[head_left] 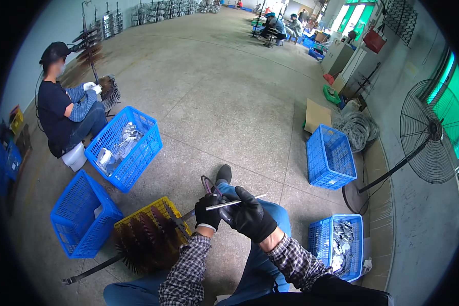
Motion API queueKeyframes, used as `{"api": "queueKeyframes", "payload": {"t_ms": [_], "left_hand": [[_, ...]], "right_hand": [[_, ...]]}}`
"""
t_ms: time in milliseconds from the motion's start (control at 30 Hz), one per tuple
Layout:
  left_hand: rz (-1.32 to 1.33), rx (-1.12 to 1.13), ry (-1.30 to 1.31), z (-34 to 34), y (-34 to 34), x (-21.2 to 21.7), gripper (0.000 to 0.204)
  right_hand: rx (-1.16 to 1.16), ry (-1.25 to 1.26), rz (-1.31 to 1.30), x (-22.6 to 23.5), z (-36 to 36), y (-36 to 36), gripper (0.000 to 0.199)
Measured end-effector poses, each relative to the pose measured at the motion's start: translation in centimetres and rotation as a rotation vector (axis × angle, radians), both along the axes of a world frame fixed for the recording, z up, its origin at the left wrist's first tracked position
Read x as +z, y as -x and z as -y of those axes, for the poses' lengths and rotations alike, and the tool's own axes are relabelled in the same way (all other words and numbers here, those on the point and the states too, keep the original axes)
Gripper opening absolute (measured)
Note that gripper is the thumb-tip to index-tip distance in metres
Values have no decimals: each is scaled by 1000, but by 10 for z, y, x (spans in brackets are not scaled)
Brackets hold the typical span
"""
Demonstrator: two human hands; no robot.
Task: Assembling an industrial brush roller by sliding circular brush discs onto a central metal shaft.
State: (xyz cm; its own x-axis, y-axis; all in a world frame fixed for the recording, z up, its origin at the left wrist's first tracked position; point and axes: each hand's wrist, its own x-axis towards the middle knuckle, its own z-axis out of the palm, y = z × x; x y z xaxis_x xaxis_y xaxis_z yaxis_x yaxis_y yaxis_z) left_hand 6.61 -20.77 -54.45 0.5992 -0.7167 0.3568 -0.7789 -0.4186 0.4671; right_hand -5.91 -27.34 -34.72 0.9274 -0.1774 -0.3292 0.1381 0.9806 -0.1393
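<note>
Both my hands wear black gloves and are close together above my knees. A thin silvery metal rod (222,205) slants across them; my right hand (251,218) is closed around it, thumb raised along its side. The rod's left end crosses in front of my left hand (207,211), which is closed too, its grip partly hidden. Just above the left glove a dark, purplish loop (205,182) sticks out; I cannot tell its kind. Left of my left hand, a rack of dark, bristly discs (148,229) on a bar lies over a yellow basket (163,202).
Blue baskets stand on the left, one (150,122) holding metal parts, another (69,209) beside the yellow one. To the right are a blue basket (331,178), another with metal parts (313,234), and a standing fan (433,130). A seated co-worker (56,107) handles a bristly rack (108,87).
</note>
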Motion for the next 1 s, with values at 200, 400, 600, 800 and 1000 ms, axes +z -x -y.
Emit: {"api": "queueKeyframes", "payload": {"t_ms": [200, 400, 600, 800, 1000], "left_hand": [[9, -51, -115, 7, 8, 10, 11], [-34, -25, 35, -2, 4, 12, 24], [16, 24, 200, 9, 9, 13, 17], [-63, 265, -53, -2, 10, 9, 13], [43, 445, -384, -36, -11, -46, 14]], "right_hand": [[97, 142, 5, 5, 3, 28, 33], [165, 2034, -664, 85, 2, 67, 48], [60, 2831, -276, 72, 8, 12, 46], [409, 2831, -287, 37, 25, -5, 34], [488, 2807, -298, 41, 19, -12, 31]]}}
